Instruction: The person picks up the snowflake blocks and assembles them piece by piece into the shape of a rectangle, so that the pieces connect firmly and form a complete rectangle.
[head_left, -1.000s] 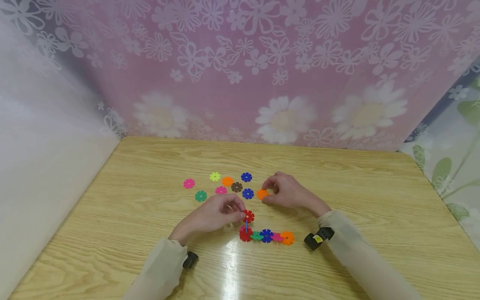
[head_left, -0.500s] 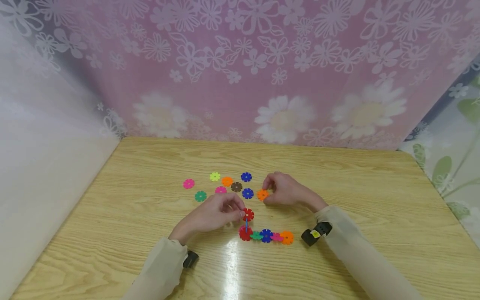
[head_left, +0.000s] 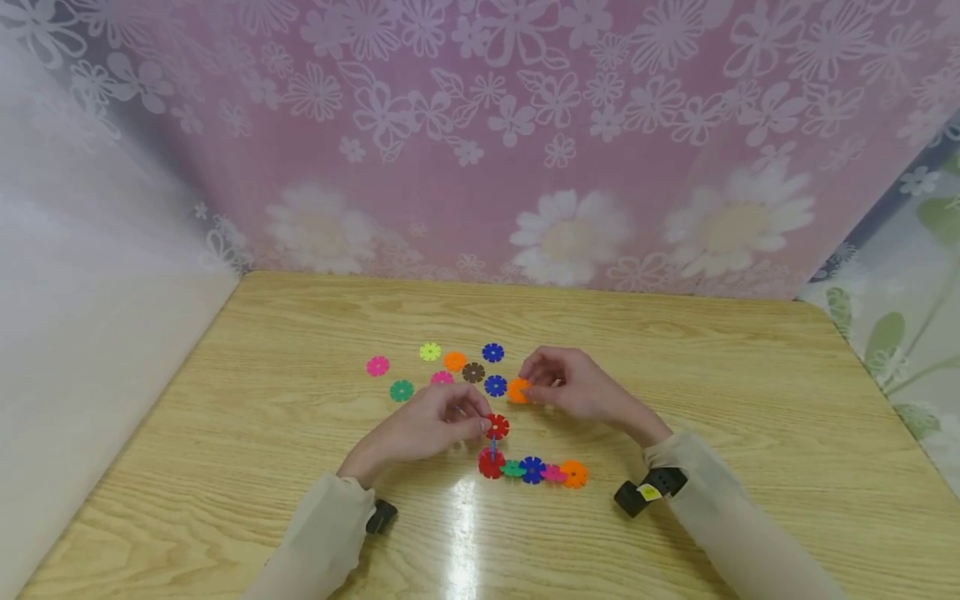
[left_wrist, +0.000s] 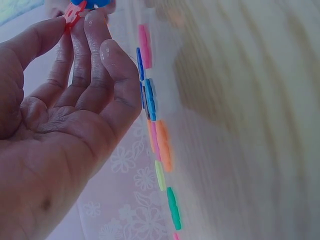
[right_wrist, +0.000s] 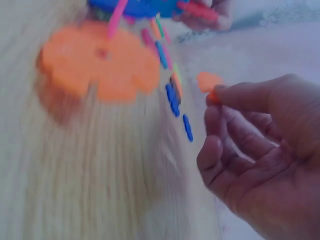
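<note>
Between thumb and fingertips, my left hand (head_left: 438, 425) pinches a red notched plastic disc (head_left: 498, 427), also visible in the left wrist view. A blue disc (head_left: 493, 447), standing on edge, links it to a lower red disc (head_left: 491, 464). From there a joined row runs right through a green disc (head_left: 513, 469), a blue one, a pink one and an orange end disc (head_left: 575, 474). My right hand (head_left: 577, 387) pinches a loose orange disc (head_left: 517, 391), its thumb covering part of it. In the right wrist view, that held disc (right_wrist: 209, 82) is apart from the row.
Several loose notched discs lie flat beyond the hands, among them a brown one (head_left: 473, 372), a yellow one (head_left: 430, 352) and a green one (head_left: 401, 391). The wooden table (head_left: 187, 467) meets a pink flowered curtain (head_left: 450, 208) at its back edge.
The right hand has shifted slightly left with the orange disc, which has turned in its fingers. The red disc in the left hand sits slightly higher in the view; the left hand barely moved.
</note>
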